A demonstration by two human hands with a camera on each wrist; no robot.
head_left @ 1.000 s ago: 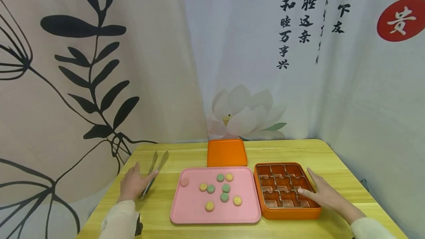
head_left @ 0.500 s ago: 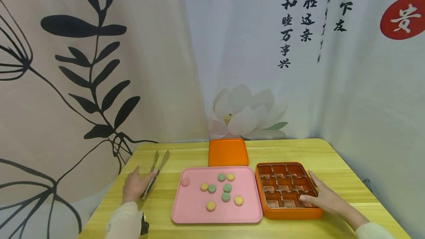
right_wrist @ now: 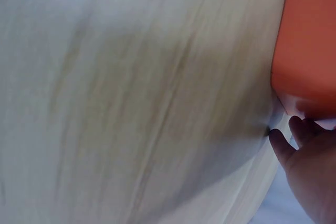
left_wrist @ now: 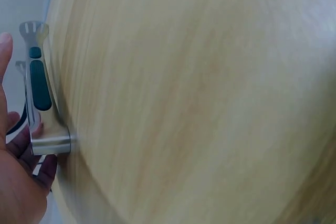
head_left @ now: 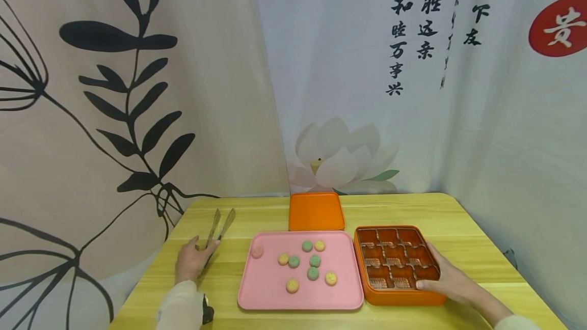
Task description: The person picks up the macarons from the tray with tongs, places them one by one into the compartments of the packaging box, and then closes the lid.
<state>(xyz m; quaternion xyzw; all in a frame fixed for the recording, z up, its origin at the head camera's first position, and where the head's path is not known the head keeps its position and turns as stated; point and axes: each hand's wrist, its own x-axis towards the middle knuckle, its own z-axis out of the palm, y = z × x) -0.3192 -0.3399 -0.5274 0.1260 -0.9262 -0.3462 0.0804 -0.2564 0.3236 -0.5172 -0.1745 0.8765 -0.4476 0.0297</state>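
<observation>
Nearest, the right hand (head_left: 451,283) is laid on the near right corner of the orange nine-compartment plastic box (head_left: 396,265) on the yellow wooden table (head_left: 463,228), thumb over the rim. The box is judged light and stiff, best taken by its walls. Farther left, the hinge end of the metal tongs (head_left: 215,236) is gripped by the left hand (head_left: 191,264); these are judged rigid, springy and slippery.
</observation>
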